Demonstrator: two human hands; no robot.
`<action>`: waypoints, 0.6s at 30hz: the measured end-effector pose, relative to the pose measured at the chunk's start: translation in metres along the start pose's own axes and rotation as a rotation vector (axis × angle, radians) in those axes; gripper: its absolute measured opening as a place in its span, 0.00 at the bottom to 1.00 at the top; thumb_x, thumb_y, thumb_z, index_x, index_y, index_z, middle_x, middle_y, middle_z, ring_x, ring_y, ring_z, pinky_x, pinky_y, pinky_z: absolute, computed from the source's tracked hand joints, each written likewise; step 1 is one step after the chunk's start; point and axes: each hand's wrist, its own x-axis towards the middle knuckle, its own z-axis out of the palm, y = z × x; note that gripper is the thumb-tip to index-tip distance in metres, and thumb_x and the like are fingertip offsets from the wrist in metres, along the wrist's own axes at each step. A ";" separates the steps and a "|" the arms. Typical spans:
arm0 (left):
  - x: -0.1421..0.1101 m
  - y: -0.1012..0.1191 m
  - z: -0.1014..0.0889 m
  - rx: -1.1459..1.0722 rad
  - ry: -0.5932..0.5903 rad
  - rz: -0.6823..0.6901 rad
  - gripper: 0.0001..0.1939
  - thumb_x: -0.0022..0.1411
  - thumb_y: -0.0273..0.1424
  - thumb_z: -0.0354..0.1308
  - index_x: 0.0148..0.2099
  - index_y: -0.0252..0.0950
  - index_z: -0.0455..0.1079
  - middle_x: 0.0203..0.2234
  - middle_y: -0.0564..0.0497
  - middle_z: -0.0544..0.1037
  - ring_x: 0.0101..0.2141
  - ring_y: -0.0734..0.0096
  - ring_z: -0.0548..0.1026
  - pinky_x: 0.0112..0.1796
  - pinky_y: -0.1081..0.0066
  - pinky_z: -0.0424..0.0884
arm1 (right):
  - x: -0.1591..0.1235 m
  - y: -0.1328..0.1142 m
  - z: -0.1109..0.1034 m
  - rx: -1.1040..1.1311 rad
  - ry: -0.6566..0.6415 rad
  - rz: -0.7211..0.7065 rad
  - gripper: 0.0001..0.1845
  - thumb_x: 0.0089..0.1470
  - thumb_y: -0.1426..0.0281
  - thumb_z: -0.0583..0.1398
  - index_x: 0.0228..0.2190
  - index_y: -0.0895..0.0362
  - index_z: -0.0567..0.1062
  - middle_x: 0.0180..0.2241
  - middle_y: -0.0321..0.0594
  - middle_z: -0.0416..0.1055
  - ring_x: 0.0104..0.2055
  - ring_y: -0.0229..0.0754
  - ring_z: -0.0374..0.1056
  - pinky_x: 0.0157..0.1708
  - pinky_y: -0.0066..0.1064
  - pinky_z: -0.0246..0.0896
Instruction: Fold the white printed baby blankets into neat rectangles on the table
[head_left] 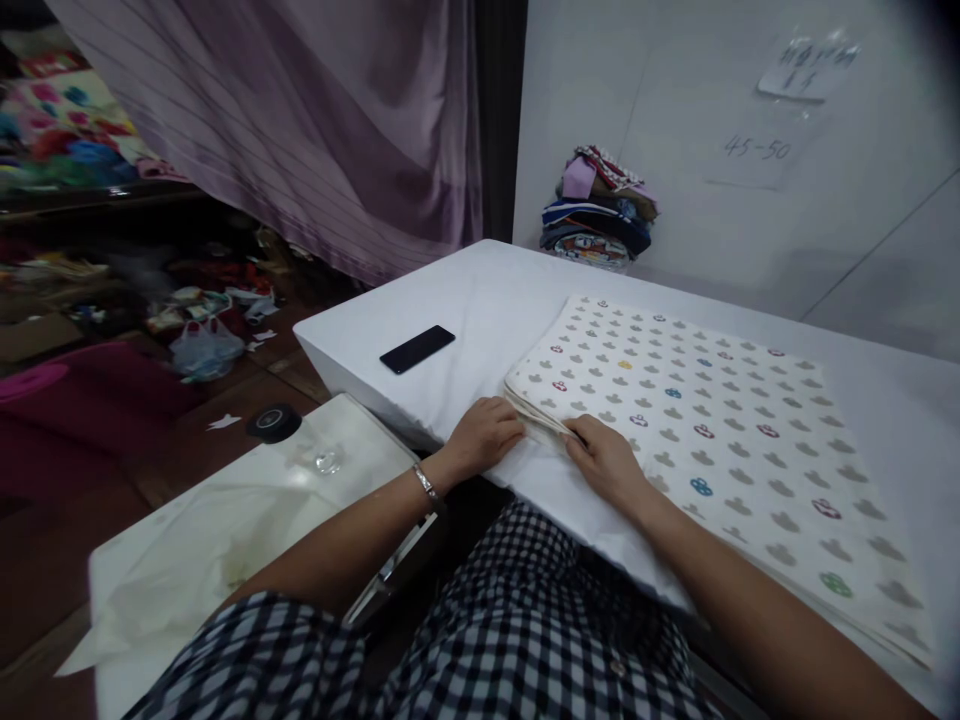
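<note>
A layered stack of cream printed cloth (720, 400) lies on the white table, covered in grey motifs with a few coloured ones. My left hand (487, 437) is closed at the near left corner of the stack, fingers curled at the layered edge. My right hand (609, 462) pinches the front edge of the cloth, thumb uppermost. Something small and dark shows by its fingertips, too hidden to name. Between the two hands the edges of several layers are slightly raised and parted.
A black phone (417, 349) lies on the white table (480, 285). Folded clothes (596, 215) are piled against the wall. At the left, a lower white surface (330, 420) bears a round black object (274, 422) and pale cloth (202, 560). A purple curtain (352, 130) hangs behind.
</note>
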 end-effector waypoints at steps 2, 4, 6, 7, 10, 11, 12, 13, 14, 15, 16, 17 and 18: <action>0.000 0.000 0.003 0.020 -0.070 0.044 0.08 0.63 0.33 0.52 0.38 0.38 0.71 0.32 0.51 0.72 0.36 0.68 0.66 0.36 0.68 0.60 | 0.001 0.000 0.000 0.004 -0.001 -0.004 0.12 0.59 0.67 0.50 0.40 0.55 0.71 0.36 0.39 0.70 0.39 0.42 0.65 0.40 0.31 0.58; 0.005 0.001 0.005 0.062 -0.119 0.081 0.08 0.63 0.32 0.52 0.38 0.38 0.72 0.32 0.51 0.72 0.37 0.68 0.66 0.35 0.68 0.59 | 0.001 -0.001 0.000 -0.003 -0.003 -0.006 0.12 0.58 0.67 0.50 0.40 0.55 0.71 0.36 0.39 0.70 0.39 0.41 0.65 0.40 0.30 0.58; 0.012 0.002 0.006 0.115 -0.155 0.129 0.09 0.64 0.30 0.51 0.34 0.37 0.71 0.32 0.51 0.71 0.35 0.69 0.66 0.34 0.68 0.59 | 0.002 -0.002 -0.001 -0.025 -0.008 -0.002 0.12 0.58 0.68 0.51 0.40 0.55 0.71 0.36 0.39 0.70 0.38 0.41 0.66 0.39 0.30 0.57; 0.015 0.002 0.006 0.138 -0.167 0.157 0.10 0.64 0.29 0.50 0.32 0.36 0.70 0.32 0.51 0.71 0.35 0.69 0.66 0.34 0.68 0.59 | 0.002 -0.002 -0.001 -0.038 -0.008 0.001 0.12 0.58 0.68 0.51 0.40 0.55 0.71 0.36 0.39 0.71 0.38 0.41 0.66 0.39 0.29 0.57; 0.019 0.004 0.005 0.171 -0.160 0.213 0.13 0.65 0.27 0.48 0.28 0.34 0.67 0.30 0.50 0.70 0.32 0.69 0.65 0.34 0.68 0.60 | 0.004 -0.003 -0.003 -0.080 0.006 0.010 0.12 0.58 0.68 0.51 0.40 0.56 0.71 0.35 0.39 0.71 0.38 0.41 0.66 0.38 0.29 0.57; 0.018 0.004 0.004 0.172 -0.148 0.220 0.13 0.65 0.26 0.47 0.28 0.34 0.67 0.29 0.50 0.70 0.32 0.69 0.65 0.34 0.68 0.60 | 0.004 -0.003 -0.003 -0.094 0.010 0.009 0.12 0.58 0.68 0.51 0.40 0.56 0.71 0.35 0.39 0.71 0.38 0.41 0.66 0.38 0.29 0.57; 0.016 0.005 0.002 0.170 -0.133 0.219 0.13 0.65 0.26 0.46 0.28 0.34 0.66 0.29 0.49 0.70 0.32 0.69 0.65 0.34 0.68 0.60 | 0.004 -0.004 -0.003 -0.109 0.009 0.004 0.12 0.58 0.68 0.51 0.40 0.55 0.71 0.35 0.39 0.70 0.38 0.41 0.66 0.38 0.28 0.57; 0.013 0.005 0.000 0.167 -0.118 0.213 0.13 0.65 0.26 0.45 0.29 0.34 0.66 0.29 0.49 0.70 0.32 0.69 0.65 0.34 0.68 0.61 | 0.004 -0.005 -0.002 -0.129 0.005 -0.005 0.12 0.59 0.68 0.51 0.41 0.55 0.71 0.36 0.39 0.70 0.39 0.41 0.65 0.38 0.28 0.57; 0.010 0.005 -0.002 0.164 -0.105 0.206 0.13 0.65 0.26 0.45 0.30 0.34 0.66 0.29 0.49 0.70 0.32 0.69 0.65 0.34 0.68 0.61 | 0.003 -0.006 -0.001 -0.154 -0.007 -0.021 0.12 0.59 0.68 0.51 0.41 0.55 0.71 0.37 0.40 0.70 0.39 0.41 0.65 0.38 0.28 0.57; 0.006 0.005 -0.003 0.159 -0.095 0.198 0.13 0.65 0.26 0.44 0.31 0.34 0.66 0.30 0.49 0.70 0.33 0.68 0.65 0.35 0.68 0.62 | 0.003 -0.008 0.000 -0.185 -0.022 -0.042 0.12 0.60 0.68 0.50 0.41 0.56 0.71 0.37 0.40 0.70 0.40 0.41 0.65 0.38 0.29 0.57; 0.003 0.005 -0.005 0.152 -0.090 0.193 0.12 0.66 0.26 0.44 0.32 0.34 0.66 0.31 0.48 0.70 0.33 0.68 0.65 0.35 0.68 0.62 | 0.002 -0.010 0.001 -0.222 -0.040 -0.064 0.12 0.60 0.68 0.50 0.41 0.56 0.71 0.37 0.41 0.70 0.40 0.41 0.65 0.39 0.29 0.57; 0.001 0.005 -0.006 0.141 -0.090 0.192 0.12 0.66 0.26 0.44 0.32 0.34 0.66 0.31 0.48 0.70 0.34 0.68 0.66 0.36 0.67 0.63 | 0.001 -0.012 0.003 -0.258 -0.059 -0.086 0.12 0.60 0.69 0.50 0.41 0.56 0.71 0.38 0.42 0.69 0.40 0.41 0.64 0.39 0.29 0.57; -0.001 0.006 -0.006 0.129 -0.092 0.191 0.12 0.66 0.26 0.43 0.33 0.34 0.66 0.32 0.48 0.70 0.34 0.68 0.66 0.36 0.67 0.63 | 0.001 -0.014 0.004 -0.290 -0.078 -0.106 0.12 0.60 0.69 0.49 0.40 0.56 0.71 0.38 0.42 0.69 0.40 0.42 0.64 0.39 0.30 0.57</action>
